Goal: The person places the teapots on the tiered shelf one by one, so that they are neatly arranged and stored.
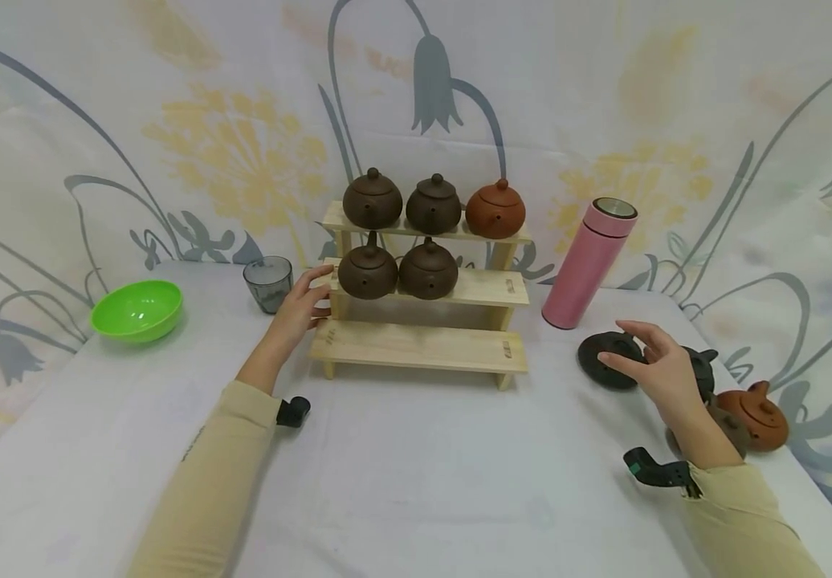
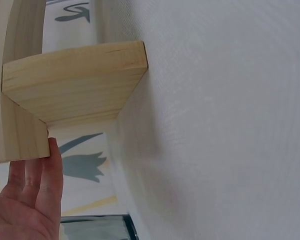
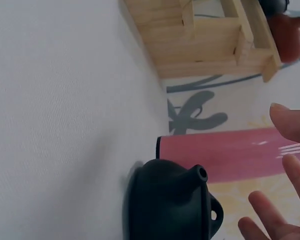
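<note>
My left hand [image 1: 299, 301] grips the left end of the middle board of a three-step wooden stand [image 1: 416, 345]. The left wrist view shows its fingers [image 2: 50, 175] against the board's end. Two dark brown teapots [image 1: 368, 271] sit on that middle board. Along the top board stand two more dark teapots [image 1: 373, 201] and a reddish-brown teapot [image 1: 495, 210]. My right hand [image 1: 658, 373] hovers over a low black teapot [image 3: 167, 205], thumb and fingers spread apart with nothing between them. Its wrist view shows the pot's short spout and looped knob.
A pink thermos [image 1: 589, 265] stands behind the black teapot. Another reddish-brown teapot [image 1: 759, 417] and other dark pots lie partly hidden by my right forearm. On the left are a green bowl [image 1: 137, 313] and a grey glass [image 1: 268, 285]. A patterned cloth hangs behind.
</note>
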Demonstrator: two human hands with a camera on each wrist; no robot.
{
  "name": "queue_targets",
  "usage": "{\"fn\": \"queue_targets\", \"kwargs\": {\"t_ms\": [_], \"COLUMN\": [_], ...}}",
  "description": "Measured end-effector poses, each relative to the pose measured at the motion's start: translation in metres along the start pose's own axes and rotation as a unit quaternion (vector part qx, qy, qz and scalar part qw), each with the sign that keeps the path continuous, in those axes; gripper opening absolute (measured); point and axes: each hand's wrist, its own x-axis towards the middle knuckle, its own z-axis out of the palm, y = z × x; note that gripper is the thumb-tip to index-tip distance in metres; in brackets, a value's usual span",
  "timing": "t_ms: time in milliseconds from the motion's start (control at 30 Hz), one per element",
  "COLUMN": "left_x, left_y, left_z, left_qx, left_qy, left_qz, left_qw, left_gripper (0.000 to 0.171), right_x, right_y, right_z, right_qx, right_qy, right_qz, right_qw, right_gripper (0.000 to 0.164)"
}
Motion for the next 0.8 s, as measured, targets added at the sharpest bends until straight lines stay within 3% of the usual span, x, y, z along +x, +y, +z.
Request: {"fn": "queue_targets", "kwargs": {"t_ms": [167, 367, 600, 800], "left_x": [0.000, 0.001, 0.002, 0.000], "left_y": [0.000, 0.000, 0.000, 0.000], "left_z": [0.000, -0.001, -0.001, -0.002], "left_qx": [-0.002, -0.001, 0.004, 0.002], "left_qy": [0.001, -0.003, -0.007, -0.010], "left_qz": [-0.002, -0.001, -0.002, -0.002], "left_qw": [1.0000, 1.0000, 1.0000, 0.9999], "left_gripper": [0.046, 0.046, 0.047, 0.048], "right_x": [0.010, 0.017, 0.017, 0.022], "right_y": [0.008, 0.017, 0.018, 0.021], "right_z": [-0.002, -0.005, 0.004, 0.017], "right_qx": [-0.007, -0.012, 0.001, -0.039], "right_qy": [-0.042, -0.098, -0.125, -0.195], "right_qz": [0.032, 0.051, 0.058, 0.089], "right_qw": [0.999, 0.994, 0.990, 0.976], "right_gripper": [0.060, 0.077, 0.075, 0.099]}}
